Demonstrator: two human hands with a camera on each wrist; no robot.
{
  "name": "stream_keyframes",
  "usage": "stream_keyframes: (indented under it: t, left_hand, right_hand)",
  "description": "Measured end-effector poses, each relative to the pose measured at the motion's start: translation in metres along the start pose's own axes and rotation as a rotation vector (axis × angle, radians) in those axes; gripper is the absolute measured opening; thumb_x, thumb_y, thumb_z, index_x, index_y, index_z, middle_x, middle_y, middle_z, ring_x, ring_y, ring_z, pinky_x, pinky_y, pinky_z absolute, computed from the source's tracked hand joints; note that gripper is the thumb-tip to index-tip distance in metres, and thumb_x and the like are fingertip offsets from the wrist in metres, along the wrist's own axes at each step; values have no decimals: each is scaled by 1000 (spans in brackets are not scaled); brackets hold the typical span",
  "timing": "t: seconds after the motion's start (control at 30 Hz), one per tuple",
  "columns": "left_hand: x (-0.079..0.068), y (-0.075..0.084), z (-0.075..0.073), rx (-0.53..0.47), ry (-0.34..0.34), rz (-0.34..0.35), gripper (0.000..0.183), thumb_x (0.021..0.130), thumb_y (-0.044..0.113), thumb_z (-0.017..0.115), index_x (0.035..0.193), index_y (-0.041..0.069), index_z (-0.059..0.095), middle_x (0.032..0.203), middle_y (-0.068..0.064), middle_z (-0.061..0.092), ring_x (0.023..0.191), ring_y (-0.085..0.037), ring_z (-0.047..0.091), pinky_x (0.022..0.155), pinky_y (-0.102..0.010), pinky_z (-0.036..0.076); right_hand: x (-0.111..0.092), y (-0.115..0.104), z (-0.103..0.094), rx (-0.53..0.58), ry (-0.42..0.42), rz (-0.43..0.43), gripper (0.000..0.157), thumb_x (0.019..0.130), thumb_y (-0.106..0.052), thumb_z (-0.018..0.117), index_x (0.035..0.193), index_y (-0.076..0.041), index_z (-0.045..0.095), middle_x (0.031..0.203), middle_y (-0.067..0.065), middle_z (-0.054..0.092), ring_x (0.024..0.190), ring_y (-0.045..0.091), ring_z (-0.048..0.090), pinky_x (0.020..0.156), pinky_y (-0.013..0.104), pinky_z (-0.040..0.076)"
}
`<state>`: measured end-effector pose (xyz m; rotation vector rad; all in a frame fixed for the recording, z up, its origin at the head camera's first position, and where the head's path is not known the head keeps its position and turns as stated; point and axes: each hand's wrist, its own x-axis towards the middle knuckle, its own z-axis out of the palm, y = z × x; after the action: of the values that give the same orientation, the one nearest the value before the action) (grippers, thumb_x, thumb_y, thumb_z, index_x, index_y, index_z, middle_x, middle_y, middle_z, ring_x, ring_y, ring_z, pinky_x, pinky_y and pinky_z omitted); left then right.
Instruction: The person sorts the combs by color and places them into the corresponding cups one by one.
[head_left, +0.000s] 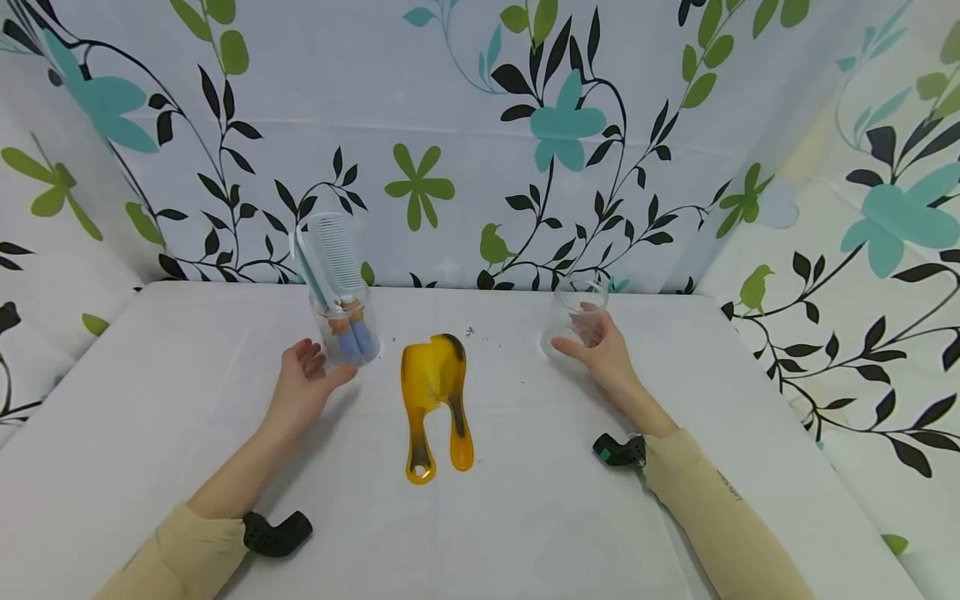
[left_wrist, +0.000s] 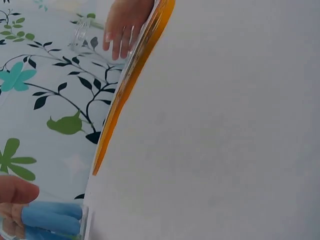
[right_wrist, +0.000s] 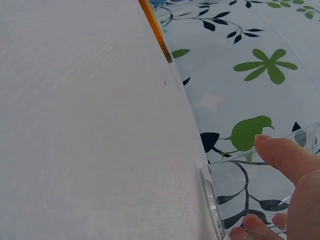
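Backing white table (head_left: 562, 517), leaf-print cloth (head_left: 450, 100)

Specks (head_left: 470, 332) toward bench's (head_left: 525, 517) far edge: too small to identify. Sleeve lettering (head_left: 729, 485): illegible. Left wrist view: jar (left_wrist: 84, 222) cut off at bottom. Right wrist view: right grip (right_wrist: 295, 190) cut off.

Head view faces forward-down; closer wrist views share the right hand (head_left: 606, 354).

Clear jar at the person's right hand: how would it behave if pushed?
The clear jar may be fairly light, since nothing shows inside it. It looks smooth, so it could be slippery. Being round, it might roll if knocked over. Whether it is breakable glass or plastic, I can't tell.
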<state>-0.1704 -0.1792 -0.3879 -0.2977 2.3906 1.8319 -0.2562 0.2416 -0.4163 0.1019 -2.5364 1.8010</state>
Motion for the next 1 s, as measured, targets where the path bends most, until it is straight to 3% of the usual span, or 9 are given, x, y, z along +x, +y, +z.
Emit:
stream_keyframes:
  t: [0.13,0.23,0.4,0.67,0.8,1.0]
  left_hand:
    - [-14,4,10,-88,-9,-76,90,99,23,59,158,3,-7,167,-18,5,153,-33,15,126,-47,21]
    - [-22,8,21,-140,-42,-93,85,100,21,56,158,3,-4,167,-17,8,153,-32,18,126,-46,21]
    - [-33,13,37,-180,-100,-95,80,100,19,53,158,1,0,165,-20,11,151,-35,20,126,-48,20]
    - [-35,22,60,-192,-199,-85,75,100,18,51,157,-1,7,163,-23,18,149,-38,24,125,-51,20]
    - [-33,27,68,-229,-198,-115,74,99,16,50,157,-1,8,163,-23,16,149,-37,23,126,-49,21]
    - [-27,35,78,-376,-161,-171,71,97,9,49,156,-4,10,165,-19,11,149,-32,25,125,-43,25]
  right_hand:
    - [0,0,0,-2,8,-18,77,88,-25,78,149,-6,36,151,11,46,146,24,37,124,36,26]
    - [-1,2,-1,-10,20,-31,81,87,-29,79,150,-8,34,149,10,49,145,23,39,124,36,27]
    - [0,5,-1,-1,31,-50,74,86,-28,80,145,-7,40,150,8,47,144,23,39,124,37,27]
    - [-3,5,0,22,27,-58,82,84,-30,82,149,-7,36,147,13,50,143,26,41,124,37,28]
    - [-2,5,1,30,16,-57,79,86,-28,81,148,-7,37,148,13,48,143,25,40,124,35,27]
    - [-5,-5,1,21,-3,-36,77,88,-23,78,149,-5,34,152,16,44,146,28,37,125,38,25]
